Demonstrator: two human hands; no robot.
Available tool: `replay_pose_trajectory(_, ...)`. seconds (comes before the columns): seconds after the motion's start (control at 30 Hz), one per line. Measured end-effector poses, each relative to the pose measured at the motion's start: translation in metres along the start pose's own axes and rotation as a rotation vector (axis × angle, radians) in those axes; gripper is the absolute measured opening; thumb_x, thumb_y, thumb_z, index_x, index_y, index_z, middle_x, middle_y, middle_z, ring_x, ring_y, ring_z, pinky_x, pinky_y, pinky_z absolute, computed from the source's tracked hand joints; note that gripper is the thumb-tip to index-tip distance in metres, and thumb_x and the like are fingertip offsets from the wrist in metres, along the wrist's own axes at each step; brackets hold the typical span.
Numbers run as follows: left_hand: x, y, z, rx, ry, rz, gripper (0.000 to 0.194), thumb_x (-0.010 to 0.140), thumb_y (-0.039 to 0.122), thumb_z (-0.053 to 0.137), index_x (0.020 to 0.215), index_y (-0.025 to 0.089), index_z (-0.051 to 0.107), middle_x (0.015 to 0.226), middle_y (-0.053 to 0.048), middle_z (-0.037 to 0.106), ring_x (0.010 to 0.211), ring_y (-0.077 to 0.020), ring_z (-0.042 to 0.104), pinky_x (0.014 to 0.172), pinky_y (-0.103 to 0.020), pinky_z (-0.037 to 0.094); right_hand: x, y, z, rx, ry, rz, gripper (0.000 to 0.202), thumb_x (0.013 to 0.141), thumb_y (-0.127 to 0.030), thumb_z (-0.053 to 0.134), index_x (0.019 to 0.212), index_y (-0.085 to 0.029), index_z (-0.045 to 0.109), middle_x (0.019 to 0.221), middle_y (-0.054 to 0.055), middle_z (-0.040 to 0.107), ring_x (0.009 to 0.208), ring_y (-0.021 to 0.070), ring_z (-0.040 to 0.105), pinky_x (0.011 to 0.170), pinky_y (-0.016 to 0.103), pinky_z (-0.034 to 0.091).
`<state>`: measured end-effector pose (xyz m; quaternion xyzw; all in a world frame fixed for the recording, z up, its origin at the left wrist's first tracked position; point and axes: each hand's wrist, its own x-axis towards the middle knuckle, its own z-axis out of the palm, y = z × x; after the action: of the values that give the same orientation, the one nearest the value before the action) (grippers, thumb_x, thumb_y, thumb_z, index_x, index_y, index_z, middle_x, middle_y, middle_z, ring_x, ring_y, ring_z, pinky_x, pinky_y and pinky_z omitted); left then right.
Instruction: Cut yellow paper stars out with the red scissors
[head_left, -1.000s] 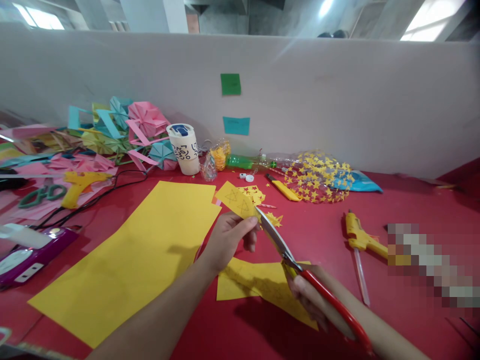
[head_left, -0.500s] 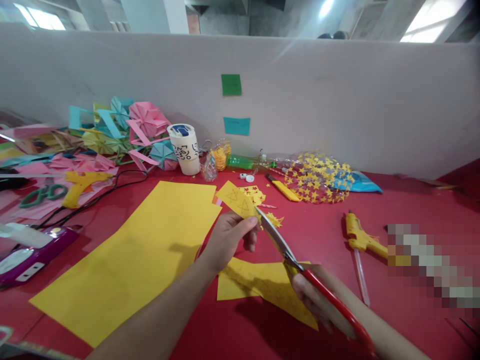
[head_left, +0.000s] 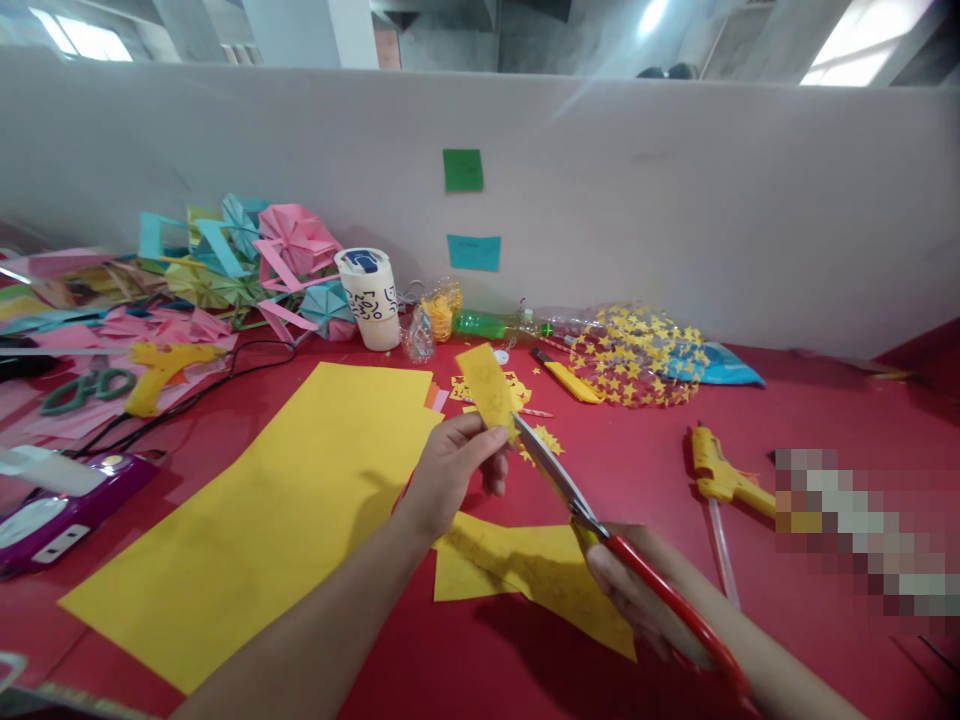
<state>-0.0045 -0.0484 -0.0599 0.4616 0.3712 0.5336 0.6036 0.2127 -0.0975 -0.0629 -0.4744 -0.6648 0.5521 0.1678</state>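
Note:
My left hand [head_left: 457, 460] pinches the lower end of a small strip of yellow paper [head_left: 484, 380] that stands tilted upward. In my right hand [head_left: 637, 590] is a pair of scissors [head_left: 667, 590] with red handles. The blade tips touch the strip's lower right edge beside my left fingertips; I cannot tell how far apart the blades are. Below both hands lies a cut piece of yellow paper [head_left: 525, 555] with faint marks. Small yellow paper stars [head_left: 544, 443] are piled behind the blades. A large yellow sheet [head_left: 300, 480] lies left of my left hand.
A yellow glue gun [head_left: 716, 465] rests at right, another glue gun [head_left: 157, 375] at left near green-handled scissors [head_left: 90, 390]. Along the wall stand a white cup [head_left: 369, 305], a star-covered clear item [head_left: 637, 355] and a yellow cutter [head_left: 574, 382]. A purple power strip [head_left: 75, 510] sits far left.
My left hand has turned the yellow strip more upright, and its drawn stars show less clearly. The scissors stay nearly in place with their tips at the strip's edge.

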Motion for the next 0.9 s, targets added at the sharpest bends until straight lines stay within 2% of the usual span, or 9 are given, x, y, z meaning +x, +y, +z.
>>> replay_pose_trajectory(0.07,0.001,0.001,-0.002,0.0,0.021,0.019,0.019,0.082,0.027,0.056,0.067,0.016,0.055,0.052,0.003,0.057,0.041,-0.008,0.052,0.041,-0.02,0.041,0.0,0.0,0.0,-0.012,-0.006,0.033,0.05,0.084,-0.067,0.037,0.063,-0.022,0.033,0.044,-0.009,0.033,0.035,0.0053,0.03,0.036,0.019,0.021)
replay_pose_trajectory(0.23,0.003,0.006,-0.004,0.009,0.057,0.058,0.015,0.083,0.026,0.054,0.071,0.017,0.053,0.056,0.004,0.056,0.045,-0.007,0.052,0.045,-0.018,0.041,0.001,-0.001,0.001,-0.007,-0.016,0.026,0.047,0.083,-0.061,0.046,0.062,-0.021,0.033,0.044,-0.009,0.035,0.033,0.0043,0.03,0.034,0.019,0.02)
replay_pose_trajectory(0.43,0.004,0.008,-0.003,0.105,0.038,0.103,0.016,0.086,0.028,0.05,0.073,0.018,0.051,0.056,0.004,0.055,0.046,-0.007,0.053,0.046,-0.018,0.041,0.001,-0.002,0.0,-0.018,-0.063,0.004,0.04,0.086,-0.053,0.047,0.064,-0.021,0.036,0.045,-0.009,0.036,0.034,0.005,0.03,0.035,0.019,0.021)
replay_pose_trajectory(0.6,0.003,0.01,-0.003,0.175,0.033,0.128,0.016,0.086,0.027,0.05,0.074,0.018,0.051,0.056,0.003,0.055,0.047,-0.0071,0.053,0.048,-0.019,0.042,0.001,-0.001,-0.001,-0.069,-0.036,0.031,0.04,0.086,-0.052,0.049,0.064,-0.02,0.038,0.045,-0.009,0.034,0.036,0.005,0.031,0.037,0.019,0.02)
replay_pose_trajectory(0.9,0.003,0.011,-0.002,0.125,0.003,0.05,0.016,0.084,0.029,0.051,0.073,0.018,0.051,0.059,0.003,0.057,0.049,-0.0078,0.053,0.049,-0.02,0.042,0.001,-0.001,0.003,0.031,0.001,0.07,0.044,0.085,-0.056,0.048,0.061,-0.021,0.036,0.043,-0.009,0.034,0.033,0.0047,0.032,0.034,0.018,0.023)
